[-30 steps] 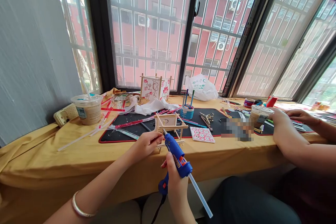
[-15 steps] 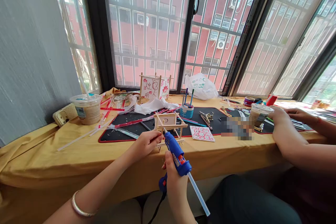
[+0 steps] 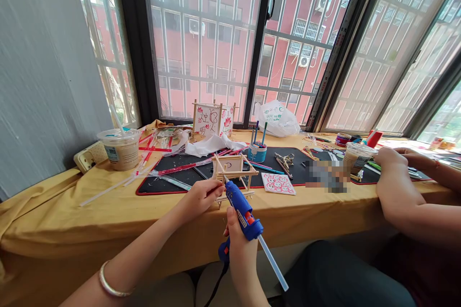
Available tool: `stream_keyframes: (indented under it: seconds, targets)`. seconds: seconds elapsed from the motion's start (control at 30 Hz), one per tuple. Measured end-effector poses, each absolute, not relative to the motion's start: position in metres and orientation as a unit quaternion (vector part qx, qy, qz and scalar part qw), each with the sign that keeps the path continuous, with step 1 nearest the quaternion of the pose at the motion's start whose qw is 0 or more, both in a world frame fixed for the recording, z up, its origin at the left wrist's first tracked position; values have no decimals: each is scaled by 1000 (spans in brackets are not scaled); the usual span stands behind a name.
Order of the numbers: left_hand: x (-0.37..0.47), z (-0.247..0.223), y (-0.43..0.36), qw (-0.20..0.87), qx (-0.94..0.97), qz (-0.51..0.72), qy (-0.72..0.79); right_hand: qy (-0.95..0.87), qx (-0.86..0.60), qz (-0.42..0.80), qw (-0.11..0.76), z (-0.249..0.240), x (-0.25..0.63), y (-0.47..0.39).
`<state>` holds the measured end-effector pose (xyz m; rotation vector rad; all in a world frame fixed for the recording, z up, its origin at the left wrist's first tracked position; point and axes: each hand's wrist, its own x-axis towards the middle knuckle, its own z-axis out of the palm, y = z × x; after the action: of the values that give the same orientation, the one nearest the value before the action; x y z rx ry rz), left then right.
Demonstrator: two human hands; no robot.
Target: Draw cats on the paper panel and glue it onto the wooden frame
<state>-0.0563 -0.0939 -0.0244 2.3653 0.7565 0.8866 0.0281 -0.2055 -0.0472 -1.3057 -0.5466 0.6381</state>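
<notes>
My right hand [image 3: 240, 244] is wrapped round a blue hot glue gun [image 3: 242, 208], its nozzle pointing up and away. A translucent glue stick [image 3: 273, 264] juts from its rear, and a black cord [image 3: 218, 285] hangs below. The nozzle tip meets a small frame of wooden sticks [image 3: 248, 172] at its near left corner; whether it touches cannot be made out. On that frame's left side, my left hand [image 3: 205, 194] pinches a stick near the nozzle. A white panel with a dark mark [image 3: 230, 165] sits within the frame.
Behind stands a lantern with drawn paper sides [image 3: 207, 120]. A blue pen pot [image 3: 257, 152], a square patterned card [image 3: 278, 183] and metal clips [image 3: 284, 163] lie on the black mat [image 3: 162, 187]. Drink cups [image 3: 120, 151] stand left and right. A co-worker's arms [image 3: 406, 182] rest at right.
Both hands, the glue gun and the stick frame hold almost the same positions. The view has shifted very slightly. At right, the co-worker's hands have moved a little.
</notes>
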Motion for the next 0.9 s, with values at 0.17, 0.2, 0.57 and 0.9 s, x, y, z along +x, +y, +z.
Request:
stream_keyframes:
  seconds: [0.17, 0.2, 0.57, 0.9]
  targets:
    - [-57, -24, -95, 254, 869, 323, 276, -308, -562, 250, 726, -46, 30, -209]
    - [-57, -24, -95, 253, 870, 324, 274, -321, -555, 241, 729, -46, 30, -209]
    - [-56, -23, -95, 261, 866, 328, 273, -291, -595, 216, 718, -55, 28, -204]
    - [-57, -24, -96, 249, 870, 322, 278, -275, -612, 226, 706, -66, 28, -196]
